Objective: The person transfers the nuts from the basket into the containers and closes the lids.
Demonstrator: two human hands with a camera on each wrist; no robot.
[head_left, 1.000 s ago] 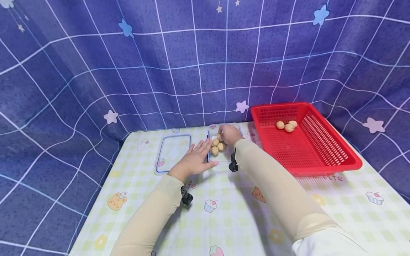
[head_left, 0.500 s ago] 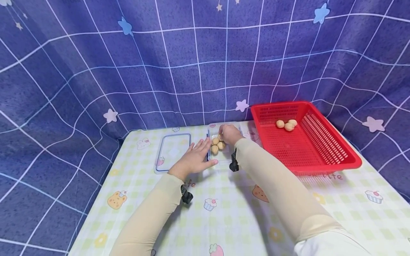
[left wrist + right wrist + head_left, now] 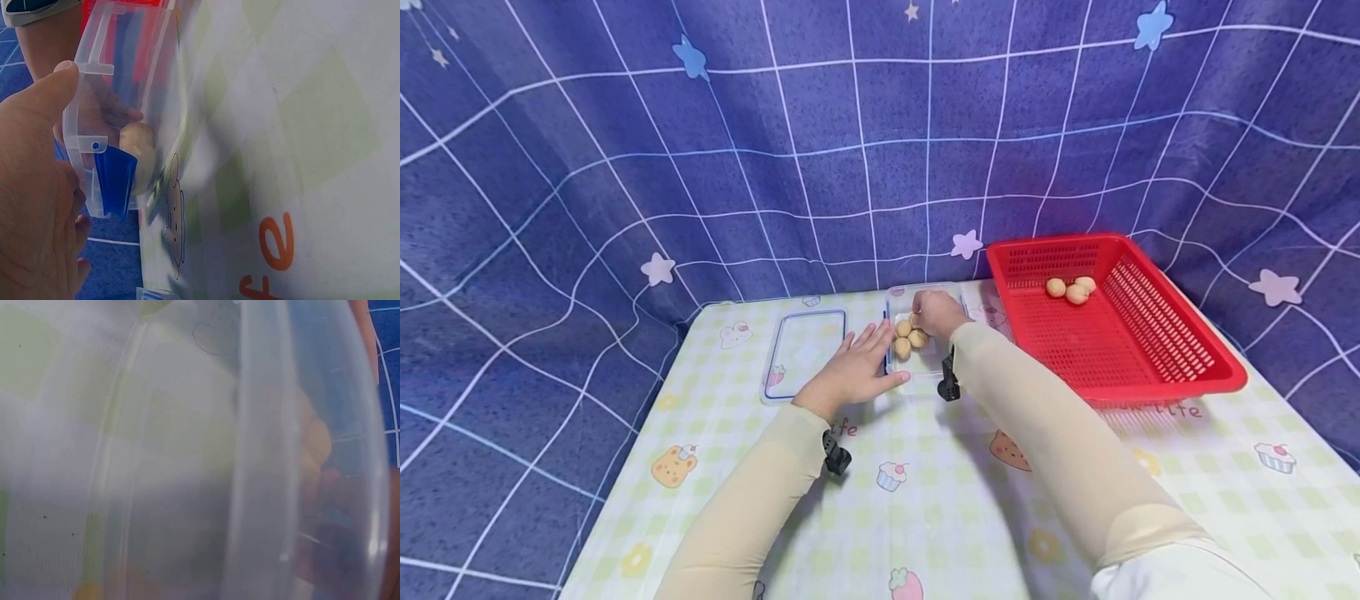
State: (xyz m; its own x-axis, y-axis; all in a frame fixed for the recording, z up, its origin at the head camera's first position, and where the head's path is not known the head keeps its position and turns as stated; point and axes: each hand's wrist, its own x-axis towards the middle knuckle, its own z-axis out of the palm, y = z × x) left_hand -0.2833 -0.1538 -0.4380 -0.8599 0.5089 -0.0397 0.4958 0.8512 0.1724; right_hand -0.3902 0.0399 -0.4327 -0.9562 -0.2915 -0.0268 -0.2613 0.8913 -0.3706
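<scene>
A clear plastic box (image 3: 934, 360) stands near the back of the table, with several tan walnuts (image 3: 917, 338) along its left side. My left hand (image 3: 848, 377) rests against the box's left wall, fingers straight; in the left wrist view the thumb touches the rim above a blue latch (image 3: 115, 181). My right hand (image 3: 938, 313) reaches inside from the right, fingers curled down around a walnut (image 3: 915, 320) at the back left, partly hidden. Through the clear wall (image 3: 265, 456) in the right wrist view, the fingers and walnut look blurred.
Left of the box, the clear lid (image 3: 805, 348) with a blue seal lies flat. A red slotted basket (image 3: 1120, 350) sits to the right, with several walnuts (image 3: 1077, 293) at its back. A blue curtain (image 3: 895, 167) hangs behind the patterned tablecloth (image 3: 820, 533).
Both hands keep the same places at the box. The whole head view has shifted very slightly; the walnuts in box and basket look unchanged.
</scene>
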